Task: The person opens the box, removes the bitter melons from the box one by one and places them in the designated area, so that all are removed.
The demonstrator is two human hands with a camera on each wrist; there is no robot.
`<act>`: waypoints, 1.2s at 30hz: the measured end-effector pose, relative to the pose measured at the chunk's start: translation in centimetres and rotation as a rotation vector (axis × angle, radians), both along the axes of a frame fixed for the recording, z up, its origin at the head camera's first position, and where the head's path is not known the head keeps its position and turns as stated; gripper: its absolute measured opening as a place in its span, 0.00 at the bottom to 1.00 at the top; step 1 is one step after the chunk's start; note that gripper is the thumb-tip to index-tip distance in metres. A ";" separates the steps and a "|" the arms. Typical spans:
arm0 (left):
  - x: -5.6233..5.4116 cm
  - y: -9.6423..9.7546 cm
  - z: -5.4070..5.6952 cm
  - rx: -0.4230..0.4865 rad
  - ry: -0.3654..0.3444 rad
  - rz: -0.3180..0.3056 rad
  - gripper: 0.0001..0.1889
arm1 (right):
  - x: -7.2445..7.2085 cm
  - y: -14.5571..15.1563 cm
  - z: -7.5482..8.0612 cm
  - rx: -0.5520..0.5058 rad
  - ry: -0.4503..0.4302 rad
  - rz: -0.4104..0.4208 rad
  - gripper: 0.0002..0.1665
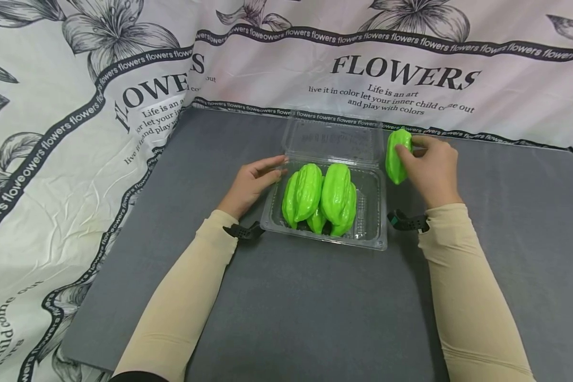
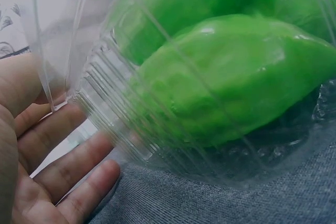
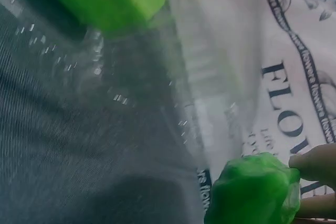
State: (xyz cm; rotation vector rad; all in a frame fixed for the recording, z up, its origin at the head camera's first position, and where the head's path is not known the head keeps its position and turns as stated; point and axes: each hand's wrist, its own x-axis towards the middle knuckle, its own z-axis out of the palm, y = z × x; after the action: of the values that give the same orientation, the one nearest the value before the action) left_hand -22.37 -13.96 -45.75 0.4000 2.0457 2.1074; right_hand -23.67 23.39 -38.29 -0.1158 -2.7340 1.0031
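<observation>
A hinged clear plastic box (image 1: pixel 371 212) lies with its lid (image 1: pixel 334 140) swung back. Inside it, several glossy green star fruits (image 1: pixel 335 193) are piled up, ridged and elongated. My right hand (image 1: pixel 432 167) pinches another green star fruit (image 1: pixel 398 156) between thumb and fingers, to the right of the lid. The right wrist view shows this star fruit (image 3: pixel 252 190) at the bottom, the fingertips on its side. At the box's left side is my left hand (image 1: pixel 253 183). Its fingers (image 2: pixel 79 169) extend along the clear side wall in the left wrist view.
The box stands on a dark grey tabletop (image 1: pixel 310 313). White cloth (image 1: pixel 267 69) printed with flowers and lettering hangs behind the table, and more of it (image 1: pixel 43 175) drapes along the left. A black strap (image 1: pixel 243 231) is on the left wrist, another (image 1: pixel 406 222) on the right.
</observation>
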 end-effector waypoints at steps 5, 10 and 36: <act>0.1 0.0 -0.1 -0.006 -0.001 0.005 0.23 | -0.2 0.4 -0.9 0.003 -0.012 0.007 0.33; 0.1 -0.1 -0.1 -0.003 -0.002 0.005 0.24 | -0.7 0.7 -1.8 0.013 -0.026 0.003 0.31; 0.0 -0.1 -0.1 0.001 -0.002 0.002 0.24 | -1.3 1.0 -3.4 -0.002 -0.084 0.020 0.39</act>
State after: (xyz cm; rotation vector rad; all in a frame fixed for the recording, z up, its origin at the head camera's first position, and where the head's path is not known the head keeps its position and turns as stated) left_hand -22.32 -14.04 -45.83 0.3959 2.0457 2.1090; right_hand -24.92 24.38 -41.73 -0.1342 -2.8149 1.0288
